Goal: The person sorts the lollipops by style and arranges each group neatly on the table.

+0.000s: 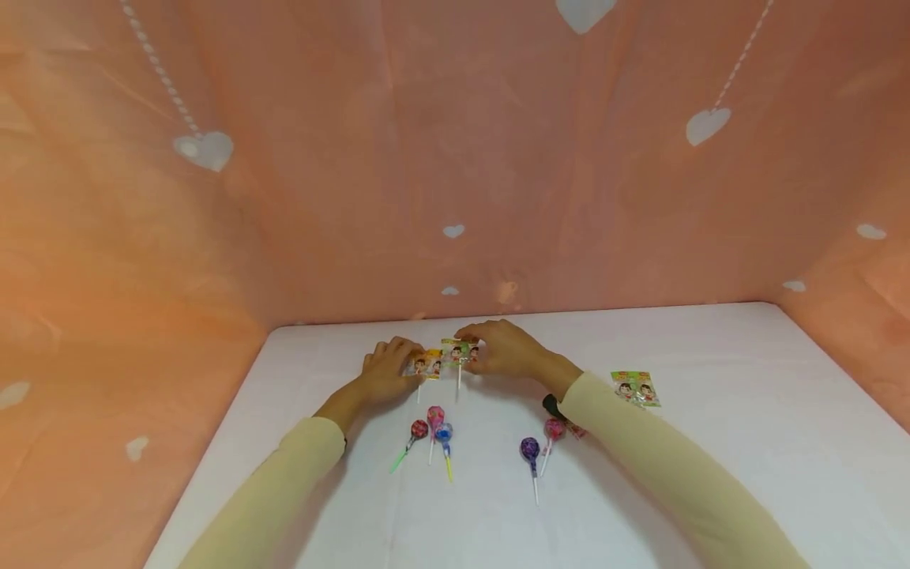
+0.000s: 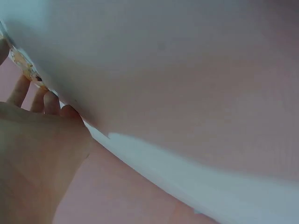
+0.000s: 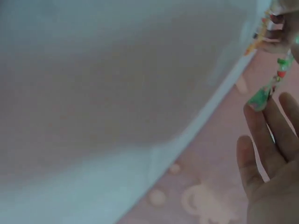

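Here, left hand (image 1: 387, 371), fingers bent, pinches an orange-printed, clear-plastic-wrapped lollipop (image 1: 430, 364). Right hand (image 1: 508, 349), fingers slightly parted, pinches a green-printed, clear-plastic-wrapped lollipop (image 1: 455, 352) just right. Both over white table (image 1: 718, 442), far side.

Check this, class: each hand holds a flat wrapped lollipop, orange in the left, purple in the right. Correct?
Not the purple: in the head view, the right hand holds a green-wrapped lollipop. The left hand does hold an orange-wrapped lollipop.
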The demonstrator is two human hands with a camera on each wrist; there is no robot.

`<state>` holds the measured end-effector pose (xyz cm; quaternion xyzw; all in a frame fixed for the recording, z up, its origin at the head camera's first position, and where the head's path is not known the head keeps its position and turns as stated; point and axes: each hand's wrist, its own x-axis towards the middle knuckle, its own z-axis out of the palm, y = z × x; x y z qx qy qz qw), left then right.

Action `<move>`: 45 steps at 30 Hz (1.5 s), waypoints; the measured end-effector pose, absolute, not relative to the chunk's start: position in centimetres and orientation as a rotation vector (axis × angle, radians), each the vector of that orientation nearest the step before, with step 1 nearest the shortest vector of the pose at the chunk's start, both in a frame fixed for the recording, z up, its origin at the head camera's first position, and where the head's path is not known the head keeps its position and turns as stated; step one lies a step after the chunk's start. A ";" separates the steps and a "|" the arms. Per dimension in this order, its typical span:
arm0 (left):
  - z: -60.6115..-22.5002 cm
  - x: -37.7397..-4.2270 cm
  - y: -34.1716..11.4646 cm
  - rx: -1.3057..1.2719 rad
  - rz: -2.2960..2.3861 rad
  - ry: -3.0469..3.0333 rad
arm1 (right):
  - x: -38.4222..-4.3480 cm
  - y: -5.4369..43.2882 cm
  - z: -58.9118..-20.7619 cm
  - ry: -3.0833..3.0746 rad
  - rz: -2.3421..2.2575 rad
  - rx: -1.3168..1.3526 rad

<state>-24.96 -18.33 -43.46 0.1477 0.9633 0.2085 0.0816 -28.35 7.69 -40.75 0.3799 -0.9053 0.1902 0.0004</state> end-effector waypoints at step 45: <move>-42.9 -25.7 -18.2 0.450 0.734 2.836 | -27.2 7.4 -42.4 -3.007 0.457 1.087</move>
